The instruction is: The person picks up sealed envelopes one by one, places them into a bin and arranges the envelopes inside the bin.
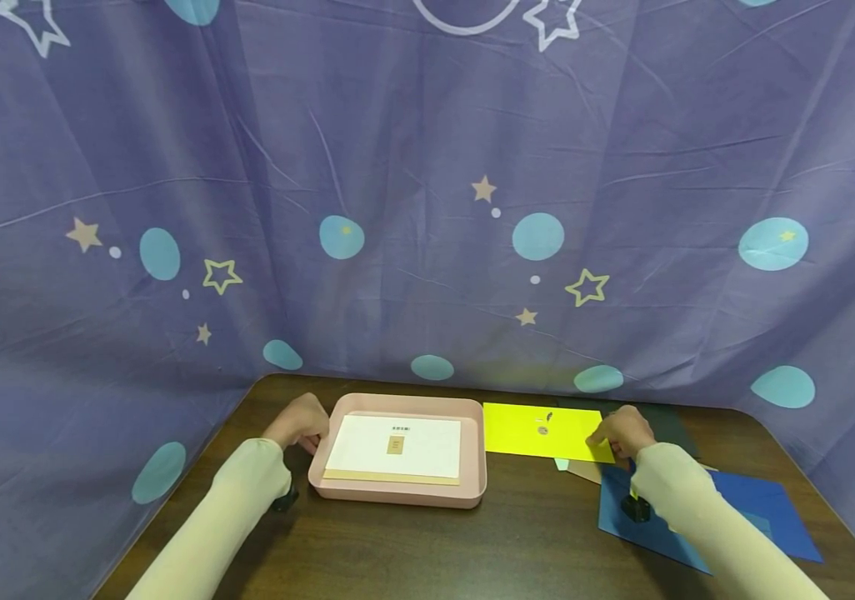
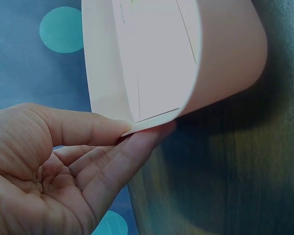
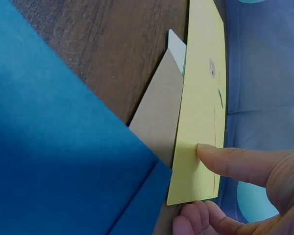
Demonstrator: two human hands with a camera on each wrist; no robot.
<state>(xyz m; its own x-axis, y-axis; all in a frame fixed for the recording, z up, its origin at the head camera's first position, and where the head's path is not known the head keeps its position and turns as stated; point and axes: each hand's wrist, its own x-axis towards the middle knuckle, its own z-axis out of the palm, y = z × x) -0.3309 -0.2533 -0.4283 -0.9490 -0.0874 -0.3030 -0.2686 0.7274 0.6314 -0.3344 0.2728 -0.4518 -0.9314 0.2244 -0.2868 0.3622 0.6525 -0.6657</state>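
A pink tray (image 1: pixel 397 495) stands at the left of the table, holding a white paper sheet (image 1: pixel 367 442) with a small tan label, over a tan layer. My left hand (image 1: pixel 302 422) is at the tray's left side. In the left wrist view, that hand (image 2: pixel 63 152) pinches the tray's rim (image 2: pixel 159 119) between thumb and fingers. Right of the tray lies a yellow envelope (image 1: pixel 517 432) with small printed marks. Its right end is pinched by my right hand (image 1: pixel 625 429); the right wrist view shows the thumb on top of the envelope (image 3: pixel 196 107) and the fingers under its edge.
Blue envelopes (image 1: pixel 765 508) spread over the right of the wooden table (image 1: pixel 502 542). A tan paper (image 1: pixel 585 471) and a pale green one (image 1: pixel 562 464) peek out below the yellow envelope. Dark green paper (image 1: pixel 671 425) lies behind the right hand. A patterned curtain (image 1: pixel 427 292) hangs behind.
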